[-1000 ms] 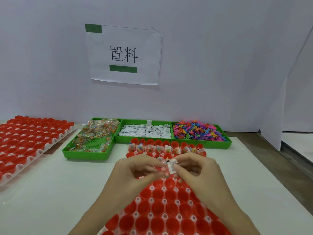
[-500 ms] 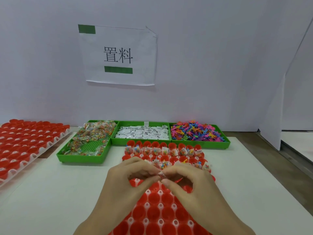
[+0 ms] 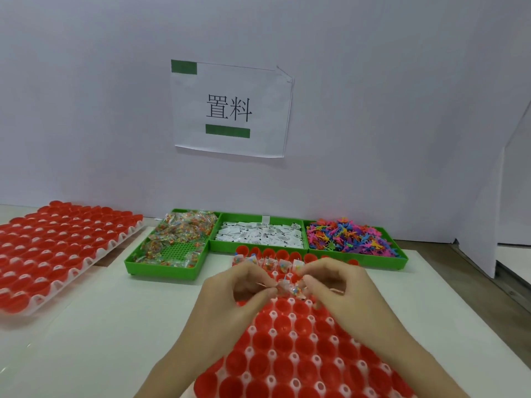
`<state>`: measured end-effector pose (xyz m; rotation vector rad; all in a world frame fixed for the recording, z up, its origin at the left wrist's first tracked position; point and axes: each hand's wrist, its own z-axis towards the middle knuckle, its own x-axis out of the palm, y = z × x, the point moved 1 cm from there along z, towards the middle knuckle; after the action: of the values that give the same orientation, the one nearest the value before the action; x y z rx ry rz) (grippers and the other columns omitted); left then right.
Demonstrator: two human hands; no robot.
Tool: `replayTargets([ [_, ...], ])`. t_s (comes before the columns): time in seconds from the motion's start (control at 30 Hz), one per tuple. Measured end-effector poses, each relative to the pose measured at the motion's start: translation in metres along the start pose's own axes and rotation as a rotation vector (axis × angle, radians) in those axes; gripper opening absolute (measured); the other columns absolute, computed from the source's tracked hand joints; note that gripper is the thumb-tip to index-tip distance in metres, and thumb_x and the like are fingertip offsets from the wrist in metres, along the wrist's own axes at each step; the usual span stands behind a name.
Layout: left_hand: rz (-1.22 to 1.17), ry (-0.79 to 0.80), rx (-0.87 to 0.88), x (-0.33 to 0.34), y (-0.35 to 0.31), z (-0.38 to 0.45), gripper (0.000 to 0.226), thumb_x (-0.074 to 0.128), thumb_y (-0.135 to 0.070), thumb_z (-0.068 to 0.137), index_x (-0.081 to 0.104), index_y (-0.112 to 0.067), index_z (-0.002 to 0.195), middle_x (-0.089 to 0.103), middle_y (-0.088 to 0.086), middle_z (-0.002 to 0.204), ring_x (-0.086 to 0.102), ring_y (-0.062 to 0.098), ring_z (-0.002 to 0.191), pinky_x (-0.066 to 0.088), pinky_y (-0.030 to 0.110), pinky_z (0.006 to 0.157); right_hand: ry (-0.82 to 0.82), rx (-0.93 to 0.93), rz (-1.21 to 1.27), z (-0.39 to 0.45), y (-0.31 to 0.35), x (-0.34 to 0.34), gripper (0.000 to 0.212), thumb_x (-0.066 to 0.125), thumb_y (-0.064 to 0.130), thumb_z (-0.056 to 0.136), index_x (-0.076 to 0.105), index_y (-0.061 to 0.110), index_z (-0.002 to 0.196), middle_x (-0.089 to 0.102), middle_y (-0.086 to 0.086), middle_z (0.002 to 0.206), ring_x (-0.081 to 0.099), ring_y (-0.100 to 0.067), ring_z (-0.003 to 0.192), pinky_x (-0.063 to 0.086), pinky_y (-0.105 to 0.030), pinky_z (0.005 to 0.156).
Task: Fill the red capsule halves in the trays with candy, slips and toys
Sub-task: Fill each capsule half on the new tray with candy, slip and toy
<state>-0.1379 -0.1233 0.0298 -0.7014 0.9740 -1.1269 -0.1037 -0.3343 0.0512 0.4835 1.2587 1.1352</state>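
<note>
White paper sign [image 3: 231, 110] taped to the pale wall [image 3: 86, 110], printed with two black characters, 置料. Two green tape strips [image 3: 227, 131] on it: one at its top-left corner, one under the characters. Sign's top-right corner is folded (bottom edge lifts off the wall a bit). White tabletop [image 3: 86, 340] fills the lower part of the view. White partition panel [image 3: 511, 196] stands at the right, its lower corner hanging past the table's far edge. Strip of brownish surface [image 3: 474, 282] runs along the table's right side.
</note>
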Motion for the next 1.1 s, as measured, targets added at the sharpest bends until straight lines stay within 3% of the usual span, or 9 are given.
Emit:
replayTargets([
  [0.1, 0.011, -0.061, -0.006, -0.008, 0.008, 0.004, 0.014, 0.079, -0.004, 0.087, 0.070, -0.014, 0.087, 0.077, -0.004, 0.082, 0.076, 0.013, 0.079, 0.060, 0.025, 0.075, -0.019, 0.014, -0.198, 0.049, -0.003, -0.003, 0.016, 0.068, 0.017, 0.095, 0.075, 0.031, 0.098, 0.074, 0.014, 0.084, 0.068, 0.001, 0.077, 0.057, -0.023, 0.081],
  [0.2, 0.006, -0.078, -0.044, -0.014, 0.015, 0.007, 0.013, 0.076, -0.002, 0.089, 0.068, -0.012, 0.088, 0.075, 0.006, 0.079, 0.074, 0.018, 0.075, 0.061, 0.033, 0.074, -0.013, 0.011, -0.424, 0.107, -0.017, 0.001, 0.017, 0.063, 0.012, 0.099, 0.076, 0.017, 0.108, 0.075, 0.005, 0.102, 0.066, -0.004, 0.087, 0.050, -0.021, 0.087],
  [0.37, 0.029, -0.122, -0.053, -0.017, 0.022, 0.009, 0.014, 0.074, 0.000, 0.090, 0.067, -0.012, 0.088, 0.072, 0.009, 0.078, 0.072, 0.019, 0.071, 0.061, 0.034, 0.071, -0.036, 0.115, -0.830, 0.169, -0.066, -0.009, 0.024, 0.057, -0.003, 0.097, 0.073, 0.001, 0.113, 0.073, -0.019, 0.115, 0.069, -0.032, 0.104, 0.057, -0.043, 0.093],
  [0.47, 0.028, -0.119, -0.054, -0.016, 0.022, 0.009, 0.014, 0.075, -0.002, 0.090, 0.067, -0.013, 0.088, 0.073, 0.007, 0.078, 0.073, 0.019, 0.070, 0.060, 0.038, 0.072, -0.017, 0.155, -1.007, 0.173, -0.090, -0.028, 0.020, 0.067, 0.010, 0.096, 0.072, 0.003, 0.114, 0.072, -0.019, 0.114, 0.068, -0.034, 0.106, 0.057, -0.046, 0.091],
  [0.6, 0.037, -0.109, -0.045, -0.015, 0.020, 0.010, 0.014, 0.076, -0.005, 0.089, 0.067, -0.015, 0.088, 0.073, 0.003, 0.077, 0.074, 0.018, 0.071, 0.061, 0.041, 0.073, 0.038, 0.137, -1.022, 0.171, -0.102, -0.041, 0.028, 0.077, 0.025, 0.089, 0.074, 0.007, 0.110, 0.072, -0.012, 0.111, 0.068, -0.029, 0.104, 0.056, -0.040, 0.088],
  [0.67, 0.048, -0.105, -0.041, -0.015, 0.019, 0.010, 0.013, 0.076, -0.006, 0.089, 0.068, -0.016, 0.089, 0.073, 0.002, 0.077, 0.074, 0.018, 0.071, 0.061, 0.041, 0.073, 0.018, 0.107, -1.033, 0.170, -0.104, -0.041, 0.019, 0.076, 0.022, 0.090, 0.075, 0.006, 0.100, 0.073, -0.012, 0.104, 0.068, -0.028, 0.095, 0.057, -0.039, 0.083],
  [0.77, 0.051, -0.089, -0.036, -0.015, 0.018, 0.009, 0.014, 0.076, -0.005, 0.090, 0.067, -0.016, 0.088, 0.073, 0.000, 0.074, 0.074, 0.018, 0.072, 0.061, 0.042, 0.073, -0.024, 0.043, -1.097, 0.168, -0.106, -0.041, 0.013, 0.070, 0.017, 0.095, 0.075, 0.006, 0.099, 0.073, -0.013, 0.101, 0.069, -0.028, 0.094, 0.057, -0.039, 0.081],
  [0.93, 0.068, -0.074, -0.037, -0.014, 0.016, 0.008, 0.015, 0.075, -0.005, 0.090, 0.067, -0.017, 0.088, 0.073, -0.002, 0.073, 0.074, 0.018, 0.071, 0.061, 0.043, 0.072, -0.100, -0.020, -1.088, 0.161, -0.113, -0.040, 0.013, 0.060, 0.004, 0.096, 0.071, 0.001, 0.088, 0.067, -0.012, 0.093, 0.065, -0.028, 0.087, 0.057, -0.040, 0.079],
  [1.1, 0.069, -0.075, -0.034, -0.014, 0.014, 0.006, 0.014, 0.076, -0.005, 0.090, 0.067, -0.016, 0.088, 0.074, 0.000, 0.075, 0.074, 0.018, 0.071, 0.061, 0.040, 0.072, -0.214, 0.000, -0.895, 0.155, -0.117, -0.041, 0.014, 0.065, 0.005, 0.092, 0.065, 0.006, 0.078, 0.063, -0.007, 0.085, 0.059, -0.019, 0.077, 0.045, -0.027, 0.069],
])
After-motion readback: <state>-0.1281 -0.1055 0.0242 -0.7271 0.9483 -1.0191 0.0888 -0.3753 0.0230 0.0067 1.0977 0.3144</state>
